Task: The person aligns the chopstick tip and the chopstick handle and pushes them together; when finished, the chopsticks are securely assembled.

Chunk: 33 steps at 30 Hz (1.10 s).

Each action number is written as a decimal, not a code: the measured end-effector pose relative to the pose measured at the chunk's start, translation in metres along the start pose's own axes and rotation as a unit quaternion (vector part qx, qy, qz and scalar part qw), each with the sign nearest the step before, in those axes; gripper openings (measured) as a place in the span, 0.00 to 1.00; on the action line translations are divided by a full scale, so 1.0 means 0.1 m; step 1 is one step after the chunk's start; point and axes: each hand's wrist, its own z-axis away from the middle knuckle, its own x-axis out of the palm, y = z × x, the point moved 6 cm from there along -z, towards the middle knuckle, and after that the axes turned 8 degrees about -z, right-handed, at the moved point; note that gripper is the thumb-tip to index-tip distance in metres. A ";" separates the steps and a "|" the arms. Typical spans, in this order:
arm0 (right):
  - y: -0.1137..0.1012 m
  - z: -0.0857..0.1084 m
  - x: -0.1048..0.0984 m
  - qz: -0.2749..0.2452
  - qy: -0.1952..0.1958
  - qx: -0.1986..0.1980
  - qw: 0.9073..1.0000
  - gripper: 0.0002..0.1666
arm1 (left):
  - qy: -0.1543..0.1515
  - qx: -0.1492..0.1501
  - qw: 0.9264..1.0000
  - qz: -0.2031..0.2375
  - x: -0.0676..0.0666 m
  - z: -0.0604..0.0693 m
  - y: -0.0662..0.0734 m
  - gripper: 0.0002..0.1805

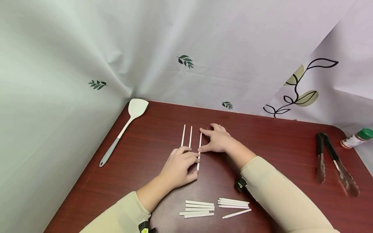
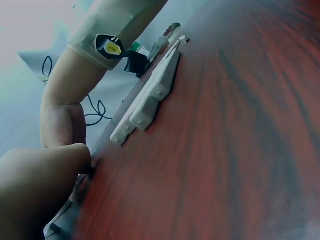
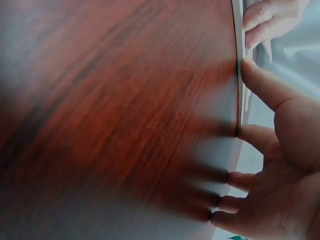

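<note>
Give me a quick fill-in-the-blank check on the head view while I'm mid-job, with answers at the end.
The right hand touches the ____ of the three long white sticks.
The spatula lies toward the ____ side of the table.
The cap on the bottle is coloured ____.
The handles of the tongs are coloured ____.

Missing words: rightmost; left; green; black.

A left hand [image 2: 40,185] fills the lower corner as white sticks [image 2: 150,102] lie together on a reddish wood-grain tabletop [image 2: 215,145].
</note>
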 end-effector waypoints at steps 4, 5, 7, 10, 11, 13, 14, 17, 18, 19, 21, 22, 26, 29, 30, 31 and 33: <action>0.03 -0.05 -0.01 -0.002 0.004 0.005 1.000 0.58 | 0.005 -0.003 1.000 0.002 0.02 -0.01 -0.03 0.15; 0.04 -0.07 0.00 -0.003 0.004 0.007 1.000 0.58 | 0.008 -0.005 1.000 0.002 0.02 -0.01 -0.04 0.15; 0.05 -0.09 0.01 -0.008 0.004 0.011 1.000 0.58 | 0.013 -0.008 1.000 0.004 0.02 -0.01 -0.05 0.15; 0.09 -0.13 0.04 -0.014 0.004 0.020 1.000 0.58 | 0.019 -0.012 1.000 0.009 0.03 -0.02 -0.07 0.15; 0.10 -0.14 0.04 -0.014 0.005 0.022 1.000 0.57 | 0.021 -0.013 1.000 0.010 0.03 -0.02 -0.08 0.14; 0.11 -0.14 0.06 -0.014 0.005 0.025 1.000 0.57 | 0.023 -0.015 1.000 0.011 0.04 -0.02 -0.08 0.14; 0.11 -0.14 0.06 -0.015 0.004 0.024 1.000 0.57 | 0.024 -0.016 1.000 0.011 0.04 -0.02 -0.08 0.14; 0.11 -0.13 0.08 -0.017 -0.002 0.022 1.000 0.58 | 0.026 -0.020 0.999 0.011 0.04 -0.02 -0.08 0.14; 0.11 -0.13 0.08 -0.016 -0.005 0.022 1.000 0.58 | 0.025 -0.022 0.999 0.012 0.04 -0.01 -0.08 0.14; 0.11 -0.13 0.09 -0.017 -0.008 0.023 1.000 0.58 | 0.024 -0.024 0.999 0.013 0.04 -0.01 -0.09 0.14; 0.12 -0.14 0.11 -0.018 -0.009 0.025 0.999 0.58 | 0.022 -0.028 0.999 0.016 0.03 0.00 -0.09 0.14; 0.12 -0.14 0.12 -0.020 -0.008 0.024 0.999 0.58 | 0.020 -0.030 0.999 0.016 0.03 0.00 -0.09 0.14; 0.17 -0.12 0.16 -0.053 -0.001 -0.008 0.999 0.63 | 0.021 -0.033 0.999 0.016 0.03 0.00 -0.09 0.13; 0.24 -0.05 0.12 -0.137 0.000 -0.050 0.989 0.65 | 0.027 -0.031 0.999 0.015 0.02 0.00 -0.08 0.13; 0.28 -0.01 0.10 -0.179 -0.005 -0.059 0.982 0.64 | 0.028 -0.030 0.999 0.016 0.01 0.00 -0.08 0.13; 0.33 0.02 0.08 -0.220 -0.011 -0.065 0.973 0.61 | 0.029 -0.029 0.999 0.015 0.02 0.01 -0.08 0.13; 0.42 0.08 0.04 -0.295 -0.024 -0.083 0.952 0.55 | 0.031 -0.030 0.999 0.015 0.01 0.01 -0.08 0.13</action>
